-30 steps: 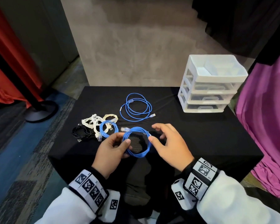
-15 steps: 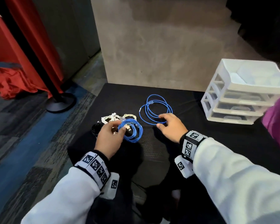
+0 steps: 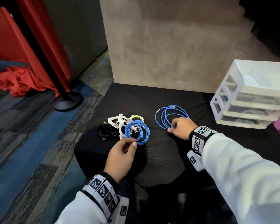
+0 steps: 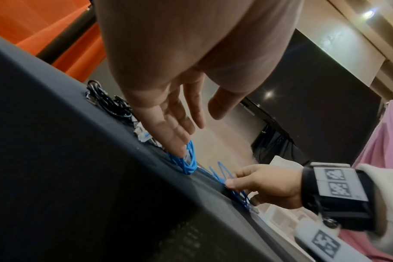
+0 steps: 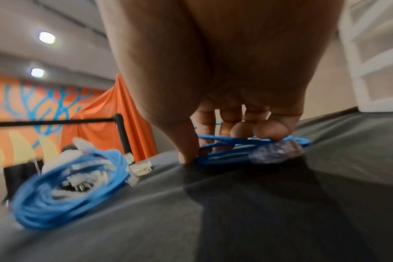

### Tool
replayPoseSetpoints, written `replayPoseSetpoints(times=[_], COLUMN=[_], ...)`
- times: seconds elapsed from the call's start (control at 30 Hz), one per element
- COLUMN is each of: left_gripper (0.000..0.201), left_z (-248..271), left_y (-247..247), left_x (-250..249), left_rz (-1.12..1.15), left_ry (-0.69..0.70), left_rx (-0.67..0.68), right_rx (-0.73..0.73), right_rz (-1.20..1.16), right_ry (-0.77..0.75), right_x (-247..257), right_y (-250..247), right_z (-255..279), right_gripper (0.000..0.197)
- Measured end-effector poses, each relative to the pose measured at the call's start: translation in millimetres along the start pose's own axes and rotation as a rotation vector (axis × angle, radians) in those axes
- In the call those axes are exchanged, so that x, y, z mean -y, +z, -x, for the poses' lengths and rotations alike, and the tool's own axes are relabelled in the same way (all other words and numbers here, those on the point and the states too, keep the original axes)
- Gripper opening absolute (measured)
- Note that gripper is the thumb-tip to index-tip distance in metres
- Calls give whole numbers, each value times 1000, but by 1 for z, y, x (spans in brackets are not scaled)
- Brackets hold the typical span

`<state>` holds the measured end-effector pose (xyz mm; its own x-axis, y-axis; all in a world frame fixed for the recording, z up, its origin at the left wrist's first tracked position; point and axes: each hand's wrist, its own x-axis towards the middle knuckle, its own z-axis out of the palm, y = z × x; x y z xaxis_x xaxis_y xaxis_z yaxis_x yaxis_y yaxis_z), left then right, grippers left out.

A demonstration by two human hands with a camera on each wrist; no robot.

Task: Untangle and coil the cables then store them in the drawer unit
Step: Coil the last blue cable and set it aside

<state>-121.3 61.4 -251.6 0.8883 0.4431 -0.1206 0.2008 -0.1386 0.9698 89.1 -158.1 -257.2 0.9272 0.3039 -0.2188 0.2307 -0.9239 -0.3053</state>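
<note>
My left hand [image 3: 121, 155] hangs slack beside the tight blue coiled cable [image 3: 137, 132], set down. At two o'clock my right hand [image 3: 180, 128] pinches the loose blue looped cable [image 3: 168, 116], uncoiled. The white plastic drawer unit [image 3: 250, 101] holds nothing yet, I judge.

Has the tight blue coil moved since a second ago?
Yes. The tight blue coil went left, from mid-table onto the white cable bundle; the left hand has released it.

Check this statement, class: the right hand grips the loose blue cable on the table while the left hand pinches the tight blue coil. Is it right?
Wrong on the left hand: the left wrist view shows its fingers straight and relaxed, only touching the tight blue coil, not pinching it. The right hand does grip the loose blue cable on the table.
</note>
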Motion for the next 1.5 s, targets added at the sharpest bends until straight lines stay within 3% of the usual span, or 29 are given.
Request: replayPoseSetpoints(times=[0.17, 0.27, 0.4, 0.47, 0.53, 0.63, 0.73, 0.87, 1.0, 1.1, 1.2, 1.3, 1.5], left_gripper=[11, 12, 12, 19, 32, 34, 14, 17, 32, 42, 39, 41, 21], left_z=[8, 12, 15, 13, 9, 15, 40, 73, 88, 92, 98, 103, 95], left_y=[15, 26, 40, 47, 53, 66, 79, 89, 95, 95, 91, 87, 83], left_x=[-7, -11, -13, -13, -10, -9, -21, -50, -65, -62, -63, -70, -74], left_rz=[32, 56, 62, -11, -116, -193, -170, 38, 24, -133, -147, -132, -13], left_ry=[-47, -45, 39, 112, 95, 36, 211, 308, 351, 478, 549, 536, 492], left_rx=[61, 98, 119, 61, 45, 152, 254, 395, 522, 430, 313, 305, 249], right_rx=[-67, -186, -219, -215, -241, -280, -269, -236, -203, -195, -237, -238, -205], right_rz=[-273, -417, -672, -790, -910, -1066, -1151, -1199, -1289, -1376, -1424, -1442, -1447], right_ry=[-76, -84, -218, -295, -332, -346, -325, -310, -296, -304, -304, -307, -302], right_x=[-21, -25, -16, -13, -14, -18, -23, -22, -12, -1, 4, 7, 16], right_y=[-8, -21, -53, -70, -82, -95, -101, -100, -95, -91, -85, -74, -54], right_z=[40, 73, 137, 168, 191, 213, 226, 237, 240, 241, 242, 243, 248], right_gripper=[24, 19, 19, 20, 22, 25, 28, 30, 33, 34, 31, 27, 18])
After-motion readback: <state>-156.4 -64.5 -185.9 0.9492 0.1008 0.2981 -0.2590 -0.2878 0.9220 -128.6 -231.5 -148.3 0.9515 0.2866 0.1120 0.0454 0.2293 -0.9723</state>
